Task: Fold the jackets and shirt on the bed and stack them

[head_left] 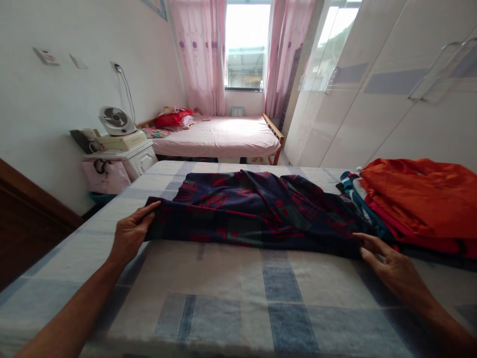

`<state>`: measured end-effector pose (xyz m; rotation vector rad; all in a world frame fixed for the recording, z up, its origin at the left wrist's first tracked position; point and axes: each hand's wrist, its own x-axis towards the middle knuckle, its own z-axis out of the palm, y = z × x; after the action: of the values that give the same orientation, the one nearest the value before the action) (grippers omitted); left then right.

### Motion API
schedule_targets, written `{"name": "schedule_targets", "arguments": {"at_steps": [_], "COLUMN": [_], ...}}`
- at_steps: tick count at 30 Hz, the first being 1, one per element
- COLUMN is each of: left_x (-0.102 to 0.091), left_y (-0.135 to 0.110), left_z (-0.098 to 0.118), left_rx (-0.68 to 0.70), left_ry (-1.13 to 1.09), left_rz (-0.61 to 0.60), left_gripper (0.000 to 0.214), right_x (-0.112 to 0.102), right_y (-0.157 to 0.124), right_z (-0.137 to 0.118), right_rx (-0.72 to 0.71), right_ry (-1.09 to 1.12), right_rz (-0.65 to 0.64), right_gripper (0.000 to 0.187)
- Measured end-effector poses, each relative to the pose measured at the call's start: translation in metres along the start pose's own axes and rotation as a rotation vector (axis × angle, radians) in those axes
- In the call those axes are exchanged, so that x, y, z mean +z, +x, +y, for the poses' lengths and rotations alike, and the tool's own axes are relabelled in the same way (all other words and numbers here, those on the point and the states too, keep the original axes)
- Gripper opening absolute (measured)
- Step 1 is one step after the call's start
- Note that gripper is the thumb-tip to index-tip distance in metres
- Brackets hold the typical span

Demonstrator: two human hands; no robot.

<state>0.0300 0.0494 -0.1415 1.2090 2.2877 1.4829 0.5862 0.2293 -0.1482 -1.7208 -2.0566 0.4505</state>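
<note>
We observe a dark garment (238, 214), navy with red and green patterning, spread crosswise on a checked sheet (223, 293), with a folded band along its near side. Our left hand (131, 228) grasps the left end of this band between thumb and fingers; our right hand (385, 263) pinches the opposite end in the same way. Farther back, the cloth lies loosely wrinkled. At right we note a stack (421, 199) of clothes, orange uppermost, just beside the garment's right end; whether the two touch, we cannot tell. Beyond the sheet we find a bed (219, 132) covered in pink, below a window (247, 49) flanked by pink curtains (201, 54). To its left, we see a fan (115, 119) on a box (122, 141) atop a white cabinet (143, 159); to its right stands a pale wardrobe (380, 64).
</note>
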Motion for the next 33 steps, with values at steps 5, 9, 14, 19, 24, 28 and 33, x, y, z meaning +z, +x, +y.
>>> {"name": "schedule_targets", "arguments": {"at_steps": [5, 9, 14, 19, 24, 28, 33], "left_x": [0.005, 0.006, 0.007, 0.005, 0.003, -0.002, -0.009], "left_y": [0.006, 0.006, 0.008, 0.009, 0.007, 0.015, 0.025], "left_z": [-0.003, -0.006, -0.009, -0.003, 0.008, 0.001, -0.010], "left_rx": [-0.010, -0.043, 0.063, 0.091, -0.050, -0.195, -0.191], "left_ry": [0.150, 0.194, 0.291, 0.631, 0.757, 0.749, 0.525], "left_rz": [-0.117, -0.117, -0.132, -0.123, -0.224, -0.257, -0.203], "left_gripper": [0.052, 0.055, 0.050, 0.055, 0.061, 0.061, 0.047], "right_x": [0.003, 0.010, 0.050, 0.081, 0.071, 0.056, 0.030], "right_y": [0.003, 0.015, 0.033, 0.032, 0.005, -0.010, -0.005], "right_z": [-0.003, -0.048, -0.119, -0.147, -0.144, -0.119, -0.051], "right_rx": [-0.242, -0.452, -0.760, -0.877, -1.020, -1.104, -0.889], "right_ry": [-0.151, -0.159, -0.122, -0.154, -0.176, -0.289, -0.568], "right_rz": [0.166, 0.270, 0.109, 0.116, 0.076, 0.032, 0.118], "right_gripper": [0.040, 0.035, 0.025, 0.029, 0.038, 0.043, 0.055]}}
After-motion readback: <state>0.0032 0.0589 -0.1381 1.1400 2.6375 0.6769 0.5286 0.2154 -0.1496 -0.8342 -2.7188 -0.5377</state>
